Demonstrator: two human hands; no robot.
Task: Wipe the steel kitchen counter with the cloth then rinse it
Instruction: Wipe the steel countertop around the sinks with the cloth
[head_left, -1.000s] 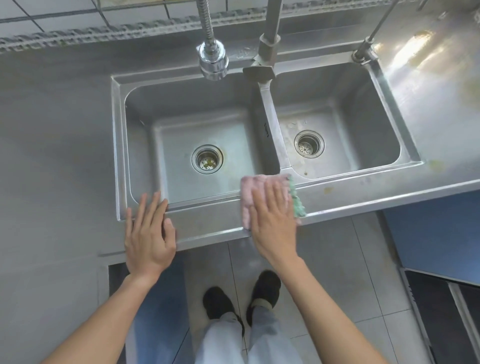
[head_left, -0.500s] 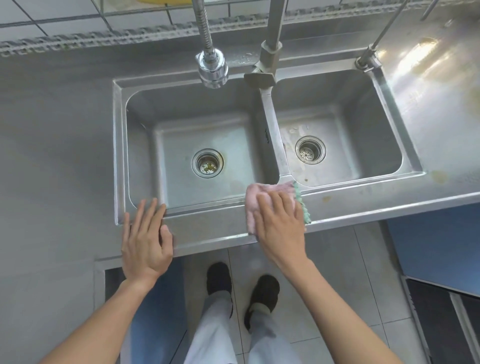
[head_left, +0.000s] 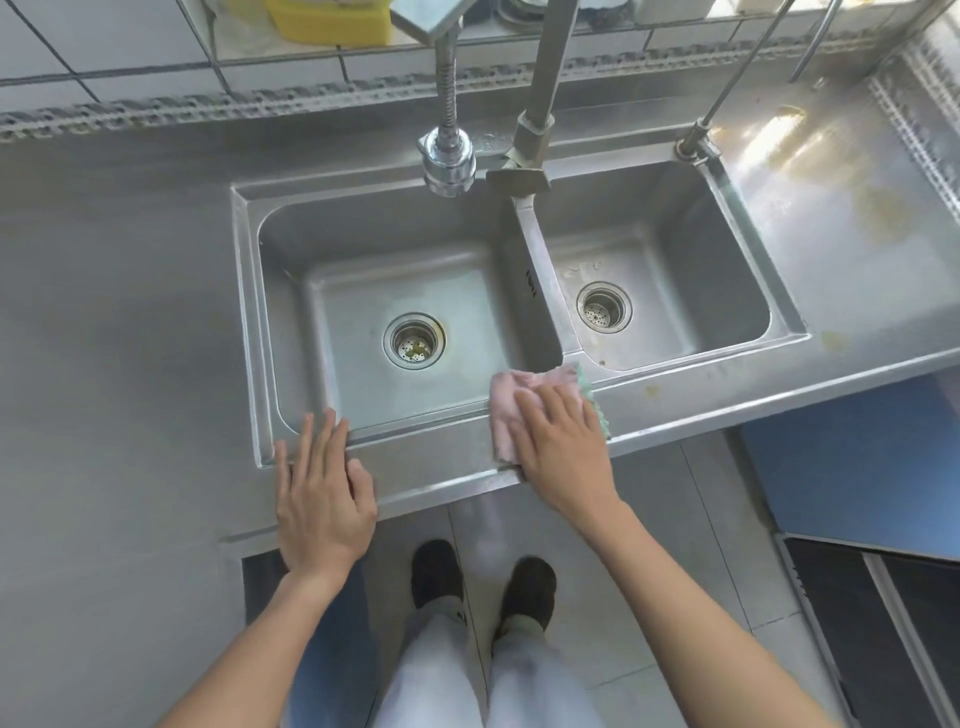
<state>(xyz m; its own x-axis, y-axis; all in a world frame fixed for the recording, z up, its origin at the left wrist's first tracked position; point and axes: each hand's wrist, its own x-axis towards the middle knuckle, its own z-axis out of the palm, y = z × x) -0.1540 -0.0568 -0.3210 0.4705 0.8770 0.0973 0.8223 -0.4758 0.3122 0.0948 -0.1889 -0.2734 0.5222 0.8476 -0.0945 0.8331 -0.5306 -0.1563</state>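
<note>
A pink cloth (head_left: 506, 402) with a green edge lies flat on the front rim of the steel counter (head_left: 104, 322), just below the divider between the two sink basins. My right hand (head_left: 563, 449) presses flat on the cloth with fingers spread, covering most of it. My left hand (head_left: 322, 493) rests palm down on the counter's front rim at the left basin's near corner, fingers apart, holding nothing.
A double sink (head_left: 415, 223) fills the middle, with a spray head (head_left: 448, 163) and a faucet (head_left: 530, 156) above it. Yellowish stains mark the counter at right (head_left: 831, 340). A yellow container (head_left: 327, 21) stands on the back ledge. My feet are on the tiled floor below.
My right hand has slid the cloth slightly to the right along the front rim. The left hand stays on the rim. The view has tilted up, showing more of the back wall.
</note>
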